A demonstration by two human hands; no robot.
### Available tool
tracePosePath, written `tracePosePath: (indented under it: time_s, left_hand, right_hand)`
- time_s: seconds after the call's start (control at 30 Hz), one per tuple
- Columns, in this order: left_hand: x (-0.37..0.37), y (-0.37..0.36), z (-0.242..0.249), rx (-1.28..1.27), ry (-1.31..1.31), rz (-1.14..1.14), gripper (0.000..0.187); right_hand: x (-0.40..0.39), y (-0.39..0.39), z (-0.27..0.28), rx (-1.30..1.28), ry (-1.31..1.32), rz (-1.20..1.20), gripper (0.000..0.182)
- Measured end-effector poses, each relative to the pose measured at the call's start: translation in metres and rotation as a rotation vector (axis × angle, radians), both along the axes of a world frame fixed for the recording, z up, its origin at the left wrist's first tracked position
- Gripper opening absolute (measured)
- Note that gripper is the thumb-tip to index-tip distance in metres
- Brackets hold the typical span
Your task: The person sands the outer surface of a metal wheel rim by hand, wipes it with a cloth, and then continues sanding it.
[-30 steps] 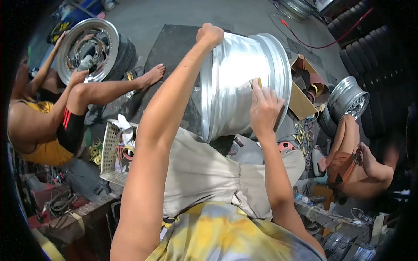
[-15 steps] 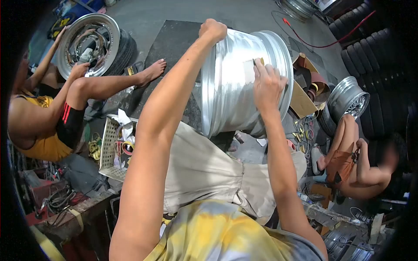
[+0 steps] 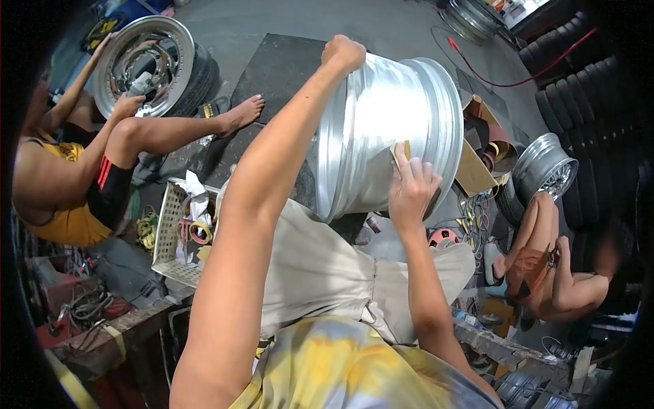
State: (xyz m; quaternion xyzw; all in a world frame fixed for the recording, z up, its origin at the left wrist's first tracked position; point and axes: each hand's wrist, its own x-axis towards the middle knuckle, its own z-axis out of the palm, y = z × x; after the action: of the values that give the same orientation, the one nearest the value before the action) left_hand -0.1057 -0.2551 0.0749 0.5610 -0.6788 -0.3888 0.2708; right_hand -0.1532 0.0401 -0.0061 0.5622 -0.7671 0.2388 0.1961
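Observation:
A shiny silver wheel rim [image 3: 388,102] lies on its side before me, its barrel facing up. My left hand [image 3: 345,53] is closed over the rim's far left edge, its fingertips hidden behind the metal. My right hand [image 3: 414,187] presses a small yellow-backed piece of sandpaper [image 3: 407,148] against the near side of the barrel, fingers folded round it. Under the rim is a dark mat [image 3: 269,75].
Left of me stands a cream plastic basket [image 3: 167,235] with tape rolls and paper. One co-worker [image 3: 65,184] works on a rim with a power tool; another person [image 3: 565,273] sits right. A cardboard box [image 3: 475,170] and stacked tires [image 3: 579,102] are beyond.
My right hand has slid down the barrel toward me with the sandpaper. My left hand stays on the edge, and the whole view has shifted slightly.

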Motion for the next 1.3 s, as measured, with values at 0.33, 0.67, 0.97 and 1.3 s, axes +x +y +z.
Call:
tracePosePath:
  time_s: [0.33, 0.67, 0.97, 1.3]
  left_hand:
    - [0.007, 0.014, 0.009, -0.036, -0.056, -0.032, 0.042]
    - [0.009, 0.014, 0.006, -0.016, -0.089, -0.067, 0.049]
    - [0.008, 0.009, -0.001, 0.004, -0.044, -0.056, 0.051]
    - [0.01, -0.003, -0.005, -0.005, -0.069, -0.099, 0.052]
  right_hand:
    - [0.027, -0.002, 0.007, -0.058, -0.024, -0.001, 0.057]
    - [0.038, -0.005, 0.0, -0.098, -0.082, -0.015, 0.05]
    - [0.038, -0.006, 0.002, -0.129, -0.021, -0.019, 0.051]
    - [0.032, -0.001, -0.001, -0.132, -0.05, -0.031, 0.05]
